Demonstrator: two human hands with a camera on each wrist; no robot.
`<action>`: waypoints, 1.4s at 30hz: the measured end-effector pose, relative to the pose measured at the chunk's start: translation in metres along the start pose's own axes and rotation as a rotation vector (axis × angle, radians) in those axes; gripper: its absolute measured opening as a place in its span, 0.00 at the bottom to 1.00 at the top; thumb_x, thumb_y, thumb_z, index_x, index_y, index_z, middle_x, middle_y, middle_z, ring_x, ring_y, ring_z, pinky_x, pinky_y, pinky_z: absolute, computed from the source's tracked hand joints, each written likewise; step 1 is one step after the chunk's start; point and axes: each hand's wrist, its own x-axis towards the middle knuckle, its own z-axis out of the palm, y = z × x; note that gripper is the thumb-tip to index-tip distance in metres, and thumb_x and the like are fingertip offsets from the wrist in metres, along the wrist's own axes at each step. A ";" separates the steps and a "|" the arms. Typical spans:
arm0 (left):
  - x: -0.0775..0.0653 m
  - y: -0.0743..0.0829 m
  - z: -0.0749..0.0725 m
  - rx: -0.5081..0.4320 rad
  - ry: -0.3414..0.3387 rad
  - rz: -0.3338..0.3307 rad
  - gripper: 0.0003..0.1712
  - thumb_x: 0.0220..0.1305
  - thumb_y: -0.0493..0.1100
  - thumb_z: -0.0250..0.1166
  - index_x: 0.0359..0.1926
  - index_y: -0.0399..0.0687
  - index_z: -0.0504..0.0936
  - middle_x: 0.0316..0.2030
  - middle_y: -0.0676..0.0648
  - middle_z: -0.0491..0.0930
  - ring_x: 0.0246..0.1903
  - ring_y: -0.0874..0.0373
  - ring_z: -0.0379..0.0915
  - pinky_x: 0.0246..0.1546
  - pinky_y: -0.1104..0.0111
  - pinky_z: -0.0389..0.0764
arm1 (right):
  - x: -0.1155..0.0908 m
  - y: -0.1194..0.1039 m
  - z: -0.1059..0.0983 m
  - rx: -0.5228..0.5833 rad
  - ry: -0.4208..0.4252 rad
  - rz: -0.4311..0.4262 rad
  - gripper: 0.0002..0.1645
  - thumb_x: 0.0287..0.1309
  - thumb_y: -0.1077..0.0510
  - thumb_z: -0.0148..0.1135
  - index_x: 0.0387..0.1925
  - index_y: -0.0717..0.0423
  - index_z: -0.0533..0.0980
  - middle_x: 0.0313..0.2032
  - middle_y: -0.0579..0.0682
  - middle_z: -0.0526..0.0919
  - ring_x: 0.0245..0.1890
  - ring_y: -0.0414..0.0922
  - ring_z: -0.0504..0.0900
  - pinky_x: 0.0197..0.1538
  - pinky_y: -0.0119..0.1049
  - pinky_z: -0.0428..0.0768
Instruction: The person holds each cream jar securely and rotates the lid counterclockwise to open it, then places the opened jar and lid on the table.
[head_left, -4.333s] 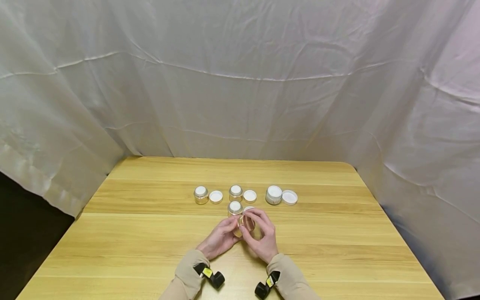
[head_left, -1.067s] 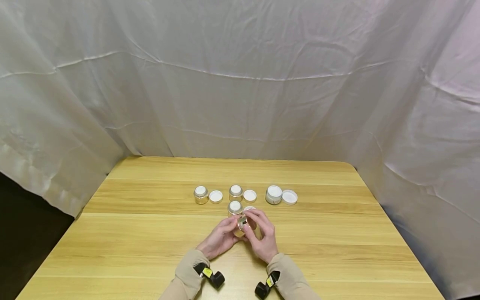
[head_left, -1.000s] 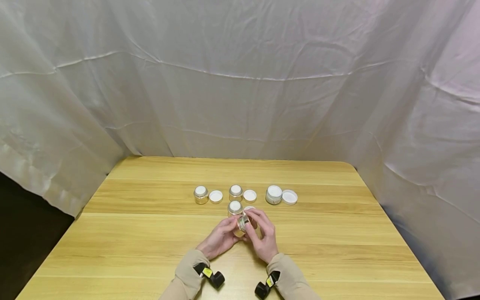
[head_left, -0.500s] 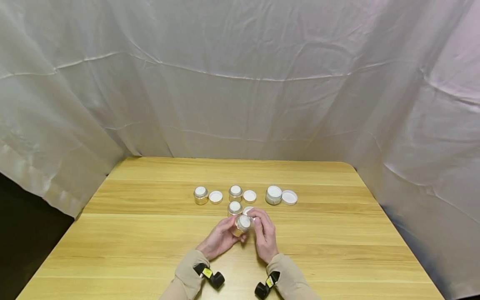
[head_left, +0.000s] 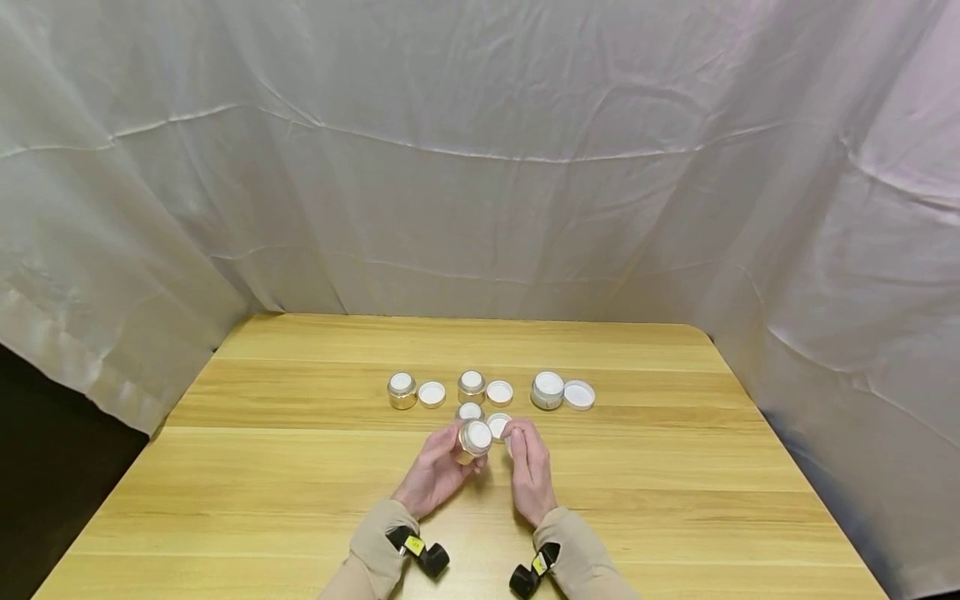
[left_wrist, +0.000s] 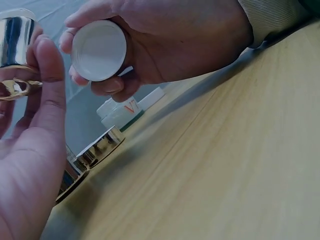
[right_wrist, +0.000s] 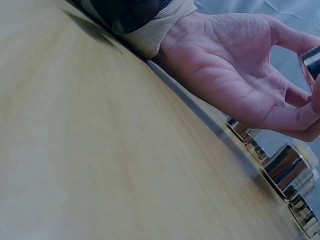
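My left hand (head_left: pixel 433 482) grips a gold cosmetic jar (head_left: pixel 472 442) by its side, held above the table and tilted, its white top uncovered. In my right hand (head_left: pixel 532 483) is a round lid (left_wrist: pixel 99 50); the left wrist view shows its white underside facing left, with fingers curled behind its rim. The lid is mostly hidden by the fingers in the head view. Jar and lid are apart. Just behind the held jar stands another gold jar (head_left: pixel 470 412), partly covered by it, with its lid (head_left: pixel 499 427) lying beside it, white side up.
Further back stand two gold jars, a left one (head_left: pixel 402 393) and a middle one (head_left: pixel 472 390), plus a wider frosted jar (head_left: pixel 547 393) at the right. Each has an upturned lid on its right, such as the large lid (head_left: pixel 579 395). Pale curtains (head_left: pixel 480 208) surround the wooden table (head_left: pixel 300 467).
The lid has come off the held jar, exposing its white top. My left hand has shifted the jar left and slightly up, away from my right hand, which keeps the lid.
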 end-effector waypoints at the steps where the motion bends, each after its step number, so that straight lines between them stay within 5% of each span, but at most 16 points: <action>1: 0.000 0.000 -0.001 -0.006 0.002 0.010 0.20 0.81 0.43 0.42 0.60 0.53 0.78 0.51 0.54 0.80 0.49 0.63 0.76 0.51 0.74 0.80 | -0.001 0.003 0.001 0.000 -0.001 0.017 0.13 0.65 0.78 0.42 0.36 0.68 0.74 0.34 0.64 0.80 0.38 0.50 0.79 0.46 0.31 0.78; 6: -0.002 0.001 -0.001 -0.026 0.020 0.035 0.19 0.81 0.44 0.43 0.60 0.54 0.79 0.52 0.54 0.79 0.49 0.63 0.76 0.52 0.74 0.80 | -0.006 0.008 0.000 0.092 -0.061 0.157 0.13 0.67 0.70 0.43 0.40 0.62 0.75 0.39 0.63 0.82 0.43 0.44 0.79 0.51 0.29 0.77; 15: -0.002 0.006 0.000 -0.064 0.050 0.068 0.21 0.81 0.45 0.41 0.57 0.54 0.81 0.55 0.52 0.80 0.47 0.61 0.77 0.51 0.74 0.80 | -0.005 0.010 -0.001 0.230 -0.208 0.274 0.18 0.72 0.65 0.38 0.47 0.71 0.74 0.49 0.68 0.79 0.52 0.34 0.74 0.59 0.25 0.71; 22: -0.004 0.008 -0.001 -0.157 0.098 0.119 0.17 0.80 0.44 0.46 0.52 0.55 0.82 0.55 0.52 0.80 0.50 0.60 0.76 0.53 0.73 0.81 | -0.004 0.007 -0.001 0.252 -0.289 0.297 0.18 0.74 0.62 0.39 0.49 0.73 0.71 0.47 0.70 0.76 0.51 0.43 0.75 0.59 0.27 0.71; 27: -0.006 0.012 -0.006 -0.167 0.049 0.162 0.13 0.76 0.45 0.54 0.56 0.54 0.78 0.54 0.51 0.78 0.52 0.59 0.75 0.56 0.73 0.81 | -0.005 0.008 -0.001 0.223 -0.333 0.287 0.17 0.76 0.62 0.39 0.50 0.71 0.71 0.44 0.67 0.77 0.46 0.50 0.76 0.55 0.28 0.73; 34: -0.008 0.020 -0.014 -0.133 0.042 0.216 0.21 0.68 0.43 0.66 0.60 0.50 0.75 0.53 0.51 0.80 0.52 0.58 0.78 0.60 0.71 0.80 | -0.005 0.009 -0.002 0.280 -0.390 0.245 0.15 0.71 0.67 0.51 0.53 0.75 0.71 0.47 0.71 0.76 0.48 0.40 0.77 0.57 0.23 0.77; 42: -0.015 0.038 -0.029 -0.147 0.058 0.306 0.27 0.67 0.39 0.66 0.65 0.44 0.69 0.56 0.47 0.77 0.53 0.55 0.78 0.61 0.70 0.81 | -0.006 0.009 -0.001 0.343 -0.450 0.303 0.20 0.59 0.66 0.68 0.51 0.68 0.73 0.50 0.65 0.78 0.51 0.43 0.82 0.64 0.27 0.77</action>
